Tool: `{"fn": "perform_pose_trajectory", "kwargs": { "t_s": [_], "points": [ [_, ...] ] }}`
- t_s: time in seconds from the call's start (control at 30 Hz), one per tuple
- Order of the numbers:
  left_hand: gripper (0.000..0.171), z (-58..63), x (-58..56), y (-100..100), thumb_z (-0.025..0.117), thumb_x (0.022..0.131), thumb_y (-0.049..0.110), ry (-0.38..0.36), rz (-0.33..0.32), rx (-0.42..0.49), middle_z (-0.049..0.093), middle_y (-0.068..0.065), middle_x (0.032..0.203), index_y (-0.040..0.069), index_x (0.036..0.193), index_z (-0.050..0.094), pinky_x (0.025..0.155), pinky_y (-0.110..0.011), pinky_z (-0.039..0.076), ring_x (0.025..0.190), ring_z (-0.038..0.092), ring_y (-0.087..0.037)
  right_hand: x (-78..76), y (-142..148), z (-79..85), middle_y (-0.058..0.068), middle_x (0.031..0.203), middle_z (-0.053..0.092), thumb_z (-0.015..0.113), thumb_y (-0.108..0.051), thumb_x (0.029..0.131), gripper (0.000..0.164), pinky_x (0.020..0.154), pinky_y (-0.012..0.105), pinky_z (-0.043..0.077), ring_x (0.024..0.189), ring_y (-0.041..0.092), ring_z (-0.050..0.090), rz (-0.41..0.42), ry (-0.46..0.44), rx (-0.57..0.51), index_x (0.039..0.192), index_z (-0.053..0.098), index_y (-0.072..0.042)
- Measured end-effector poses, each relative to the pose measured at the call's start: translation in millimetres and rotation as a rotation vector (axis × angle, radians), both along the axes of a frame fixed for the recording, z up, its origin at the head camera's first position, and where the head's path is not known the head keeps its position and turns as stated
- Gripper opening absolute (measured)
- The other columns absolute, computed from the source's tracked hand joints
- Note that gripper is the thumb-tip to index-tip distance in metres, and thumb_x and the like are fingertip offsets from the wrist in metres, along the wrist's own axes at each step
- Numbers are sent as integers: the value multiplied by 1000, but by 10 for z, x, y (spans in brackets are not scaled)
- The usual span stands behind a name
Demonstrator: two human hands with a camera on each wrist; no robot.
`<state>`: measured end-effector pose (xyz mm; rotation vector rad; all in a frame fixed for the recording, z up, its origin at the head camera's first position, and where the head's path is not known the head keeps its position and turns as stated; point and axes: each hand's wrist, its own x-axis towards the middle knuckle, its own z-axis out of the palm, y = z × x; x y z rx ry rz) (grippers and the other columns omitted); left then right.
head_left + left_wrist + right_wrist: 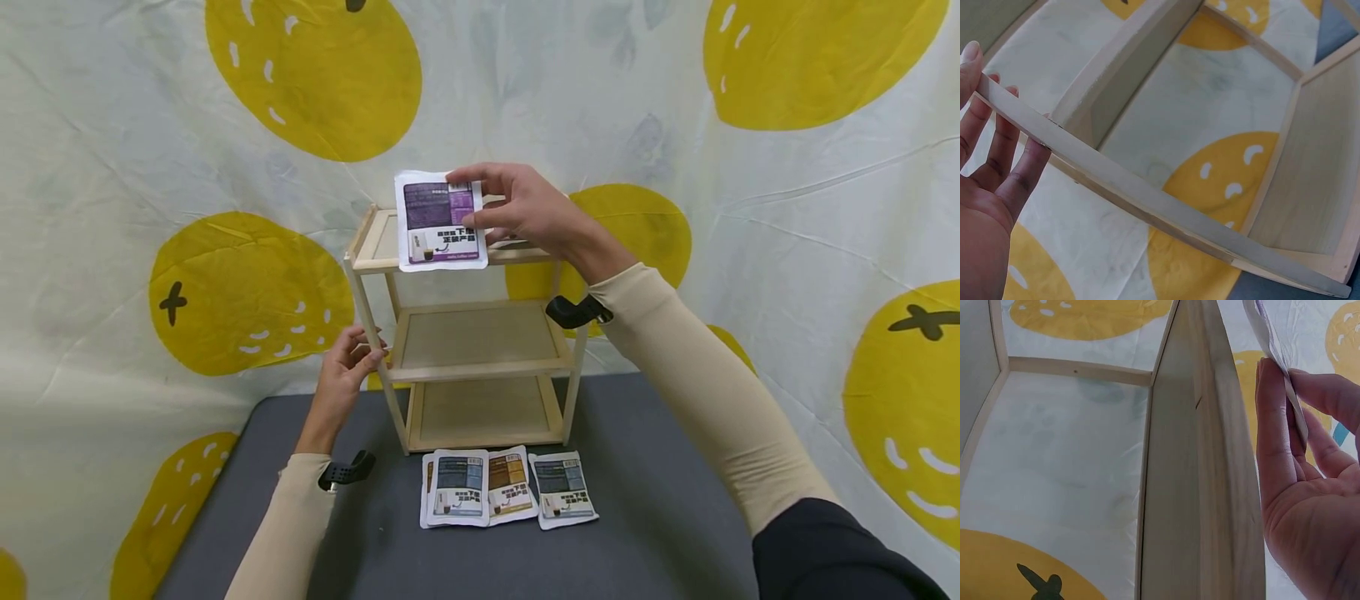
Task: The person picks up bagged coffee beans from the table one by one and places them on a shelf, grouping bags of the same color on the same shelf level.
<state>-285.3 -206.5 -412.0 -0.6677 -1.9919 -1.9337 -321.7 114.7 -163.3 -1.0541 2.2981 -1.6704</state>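
Note:
My right hand pinches a white-edged sachet with a purple printed panel, between thumb and fingers. The sachet is held upright at the top board of a small three-tier wooden shelf rack, covering part of that board from the head view. In the right wrist view the sachet appears edge-on, beside the wooden board. Lower down, my left hand holds the rack's front left post. Thumb and fingers lie on opposite sides of this post in the left wrist view.
On the grey tabletop, in front of the rack, lie several more sachets. Blue-panelled and brown-panelled ones overlap, and another blue-grey sachet lies to their right. A white cloth with yellow fruit prints hangs behind.

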Motion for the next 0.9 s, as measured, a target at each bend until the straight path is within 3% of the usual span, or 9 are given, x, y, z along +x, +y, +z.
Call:
{"fn": "perform_pose_trajectory", "kwargs": {
  "t_s": [0.13, 0.37, 0.67, 0.77, 0.9],
  "points": [
    [40, 7, 6, 10, 62, 100, 4, -1, -1, 8, 60, -17, 112, -7, 135, 47, 86, -29, 59, 107, 66, -34, -17, -5, 11, 14, 130, 59, 68, 1, 95, 54, 80, 39, 62, 101, 33, 69, -12, -26, -13, 146, 54, -12],
    [32, -11, 11, 15, 62, 100, 4, -3, -26, 26, 53, -32, 116, 7, 131, 55, 86, -38, 61, 107, 63, -38, -56, -28, 27, 16, 130, 58, 68, 4, 93, 61, 82, 38, 61, 102, 33, 69, -22, -36, -17, 149, 50, -12],
    [33, -7, 19, 31, 62, 100, 4, 0, -14, 23, 57, -25, 114, 5, 132, 54, 85, -38, 61, 105, 65, -31, -117, -51, 27, 14, 133, 57, 69, 3, 93, 62, 82, 36, 61, 104, 32, 66, -35, -10, -4, 150, 49, -12],
    [34, -5, 24, 36, 62, 100, 3, 0, -18, 23, 57, -24, 114, 4, 132, 53, 85, -38, 61, 106, 64, -34, -133, -60, 23, 13, 134, 56, 68, 3, 93, 62, 80, 34, 61, 104, 31, 65, -42, -12, 0, 150, 49, -12],
    [34, -8, 20, 44, 62, 100, 2, -7, -13, 31, 61, -11, 111, 2, 133, 53, 85, -40, 61, 108, 61, -44, -153, -70, 15, 13, 135, 55, 68, 4, 93, 63, 80, 33, 61, 105, 30, 64, -54, -14, 9, 150, 49, -14]
  ]
}}
